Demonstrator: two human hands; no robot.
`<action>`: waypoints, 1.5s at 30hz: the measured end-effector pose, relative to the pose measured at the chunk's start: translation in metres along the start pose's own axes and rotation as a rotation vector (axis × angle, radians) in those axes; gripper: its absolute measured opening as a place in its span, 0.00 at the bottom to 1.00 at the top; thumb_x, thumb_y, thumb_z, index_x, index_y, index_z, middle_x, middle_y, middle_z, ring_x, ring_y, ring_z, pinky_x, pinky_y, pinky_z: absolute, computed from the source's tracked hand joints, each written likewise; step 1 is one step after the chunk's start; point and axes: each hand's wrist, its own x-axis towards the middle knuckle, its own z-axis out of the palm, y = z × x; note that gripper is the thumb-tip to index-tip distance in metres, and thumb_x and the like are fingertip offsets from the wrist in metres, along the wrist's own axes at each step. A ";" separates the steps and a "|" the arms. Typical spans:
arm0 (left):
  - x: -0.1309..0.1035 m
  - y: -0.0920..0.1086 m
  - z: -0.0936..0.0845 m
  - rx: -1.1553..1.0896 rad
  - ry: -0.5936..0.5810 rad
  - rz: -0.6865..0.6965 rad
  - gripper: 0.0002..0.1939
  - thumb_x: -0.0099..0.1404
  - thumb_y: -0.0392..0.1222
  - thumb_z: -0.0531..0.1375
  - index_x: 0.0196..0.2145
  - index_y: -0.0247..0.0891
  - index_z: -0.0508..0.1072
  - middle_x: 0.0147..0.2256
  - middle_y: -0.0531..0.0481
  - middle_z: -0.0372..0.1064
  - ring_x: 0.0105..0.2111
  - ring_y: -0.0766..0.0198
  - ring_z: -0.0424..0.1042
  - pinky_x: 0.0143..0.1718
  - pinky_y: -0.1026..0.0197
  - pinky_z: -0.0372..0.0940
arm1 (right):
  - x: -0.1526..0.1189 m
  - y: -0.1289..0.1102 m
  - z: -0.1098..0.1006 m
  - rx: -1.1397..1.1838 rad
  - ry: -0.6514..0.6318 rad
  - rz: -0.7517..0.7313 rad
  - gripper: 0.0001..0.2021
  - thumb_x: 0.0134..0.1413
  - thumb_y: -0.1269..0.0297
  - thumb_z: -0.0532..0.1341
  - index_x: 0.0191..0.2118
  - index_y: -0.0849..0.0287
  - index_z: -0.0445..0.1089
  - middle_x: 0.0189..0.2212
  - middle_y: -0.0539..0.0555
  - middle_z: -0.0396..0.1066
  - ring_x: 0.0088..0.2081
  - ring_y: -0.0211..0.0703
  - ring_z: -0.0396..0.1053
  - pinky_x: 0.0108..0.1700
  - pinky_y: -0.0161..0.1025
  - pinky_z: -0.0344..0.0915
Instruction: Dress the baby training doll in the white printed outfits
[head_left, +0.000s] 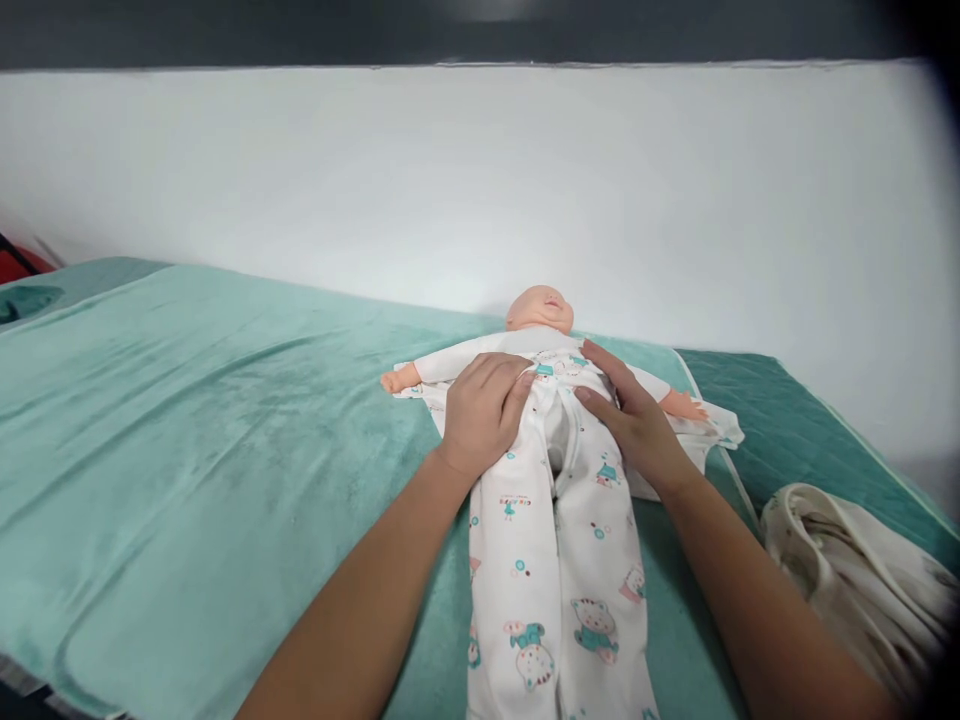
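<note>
A baby doll (538, 308) lies on its back, head toward the wall, its arms spread and its torso in plain white. White printed trousers (592, 600) cover its lower body, the legs stretching toward me. My left hand (487, 410) rests at the left side of the waistband, its thumb and fingers closed on the fabric edge. On the right side, my right hand (626, 410) lies over the waist with thumb and fingers apart, touching the cloth. A printed white garment (720, 425) is spread beneath the doll's arms.
A light green cover (225, 450) spreads under the doll and far to the left. At the right lie a darker green quilted mat (780, 410) and a crumpled cream cloth (847, 560). A white wall (450, 180) stands behind. Something red (19, 262) shows at the far left.
</note>
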 end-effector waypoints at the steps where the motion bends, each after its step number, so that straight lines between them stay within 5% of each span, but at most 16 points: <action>1: 0.001 0.000 0.000 -0.011 -0.007 -0.008 0.13 0.74 0.41 0.50 0.43 0.40 0.73 0.43 0.46 0.76 0.47 0.60 0.72 0.52 0.53 0.67 | 0.000 0.000 0.000 -0.008 0.000 -0.014 0.26 0.60 0.50 0.62 0.63 0.44 0.62 0.67 0.50 0.56 0.69 0.47 0.51 0.71 0.54 0.46; 12: 0.003 -0.006 0.005 -0.101 -0.070 -0.119 0.16 0.72 0.47 0.53 0.54 0.44 0.70 0.58 0.46 0.69 0.59 0.58 0.66 0.62 0.48 0.62 | 0.001 -0.006 0.000 -0.144 0.028 -0.115 0.18 0.66 0.53 0.56 0.58 0.44 0.70 0.64 0.48 0.63 0.67 0.48 0.54 0.69 0.56 0.50; 25: 0.004 -0.009 0.005 -0.040 -0.141 -0.114 0.22 0.67 0.51 0.60 0.57 0.44 0.67 0.58 0.45 0.68 0.60 0.55 0.65 0.61 0.47 0.62 | -0.002 -0.014 -0.002 -0.235 0.099 -0.231 0.17 0.67 0.56 0.54 0.56 0.44 0.72 0.60 0.47 0.68 0.64 0.50 0.61 0.66 0.57 0.57; 45: 0.003 -0.019 0.007 -0.009 -0.145 -0.063 0.21 0.66 0.40 0.60 0.57 0.41 0.70 0.58 0.45 0.67 0.60 0.57 0.63 0.64 0.50 0.58 | -0.061 -0.038 0.003 -0.142 0.083 -0.276 0.15 0.67 0.63 0.56 0.55 0.45 0.73 0.57 0.49 0.71 0.61 0.49 0.63 0.66 0.57 0.57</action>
